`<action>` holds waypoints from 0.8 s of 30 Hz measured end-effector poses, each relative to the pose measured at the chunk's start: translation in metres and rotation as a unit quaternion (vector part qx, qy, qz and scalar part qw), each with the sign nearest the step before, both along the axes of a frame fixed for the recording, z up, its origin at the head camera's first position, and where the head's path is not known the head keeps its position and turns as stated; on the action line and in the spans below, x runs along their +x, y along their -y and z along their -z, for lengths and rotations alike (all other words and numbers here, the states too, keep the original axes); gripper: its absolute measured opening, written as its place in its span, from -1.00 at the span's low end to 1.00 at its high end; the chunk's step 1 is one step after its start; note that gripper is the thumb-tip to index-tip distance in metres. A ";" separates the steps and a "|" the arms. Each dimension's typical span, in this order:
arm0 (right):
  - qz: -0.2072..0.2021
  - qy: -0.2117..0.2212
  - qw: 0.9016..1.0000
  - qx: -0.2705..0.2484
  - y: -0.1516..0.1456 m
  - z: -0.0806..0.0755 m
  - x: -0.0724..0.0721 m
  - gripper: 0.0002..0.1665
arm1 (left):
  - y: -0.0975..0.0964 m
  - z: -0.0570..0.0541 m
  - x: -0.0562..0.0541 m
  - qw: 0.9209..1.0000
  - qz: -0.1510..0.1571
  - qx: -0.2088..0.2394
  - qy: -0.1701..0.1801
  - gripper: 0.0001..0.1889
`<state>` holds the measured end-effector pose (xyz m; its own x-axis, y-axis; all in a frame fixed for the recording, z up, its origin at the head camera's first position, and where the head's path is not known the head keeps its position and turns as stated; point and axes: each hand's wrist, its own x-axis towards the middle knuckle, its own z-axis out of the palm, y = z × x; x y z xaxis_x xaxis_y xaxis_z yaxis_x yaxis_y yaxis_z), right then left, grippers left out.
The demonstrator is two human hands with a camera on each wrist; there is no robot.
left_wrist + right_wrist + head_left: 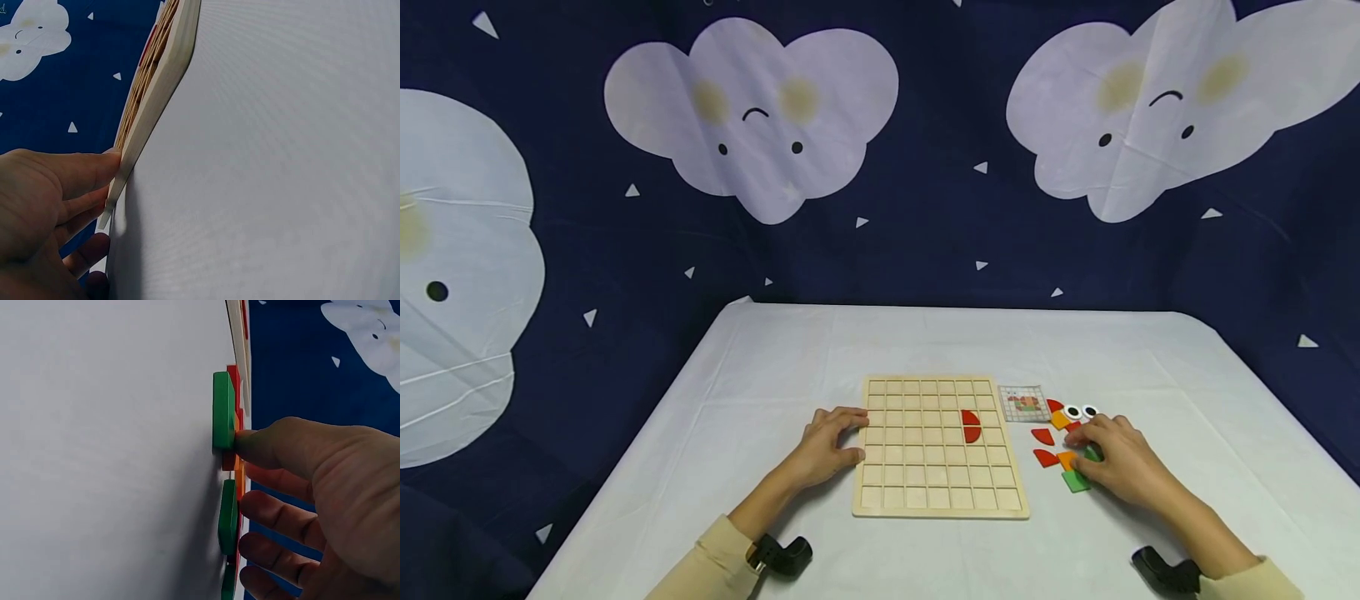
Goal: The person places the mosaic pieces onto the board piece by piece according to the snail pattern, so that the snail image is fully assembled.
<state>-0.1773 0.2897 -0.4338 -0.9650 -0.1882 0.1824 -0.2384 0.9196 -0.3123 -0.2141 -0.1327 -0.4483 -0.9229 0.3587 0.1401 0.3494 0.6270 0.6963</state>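
A square wooden grid board [936,479] lies on the white table. Two red quarter-circle pieces [971,417] sit in its cells, right of the middle. My left hand [827,442] touches the board's left edge, thumb and fingers spread along the rim. Over the loose pieces to the right of the board is my right hand [1120,462]. In the right wrist view its thumb tip is right at a green block [224,412], and its other fingers are close to another green block [228,515]. Parts of the pile are hidden under this hand.
A small picture card [1025,404] lies at the board's right edge. Around the right hand are several pieces: a red quarter circle [1043,437], an orange piece [1060,419], a green square [1075,482] and white eye discs [1072,412]. A dark cloud-print curtain [940,258] hangs behind the table.
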 end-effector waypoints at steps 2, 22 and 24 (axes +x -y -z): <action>0.002 0.006 1.000 -0.001 0.001 0.000 0.002 -0.77 | 0.000 0.001 0.000 1.000 -0.001 0.000 0.000 -0.56; -0.013 0.043 0.999 -0.021 -0.004 -0.005 -0.002 -0.78 | 0.002 0.002 0.000 1.000 0.011 0.004 -0.017 -0.56; -0.017 0.049 0.998 -0.021 -0.005 -0.005 -0.003 -0.77 | 0.001 0.002 0.000 1.000 0.006 0.001 -0.005 -0.56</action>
<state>-0.1804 0.2946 -0.4286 -0.9718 -0.2157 0.0954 -0.2358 0.8973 -0.3731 -0.2144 -0.1338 -0.4501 -0.9172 0.3690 0.1504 0.3639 0.6218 0.6935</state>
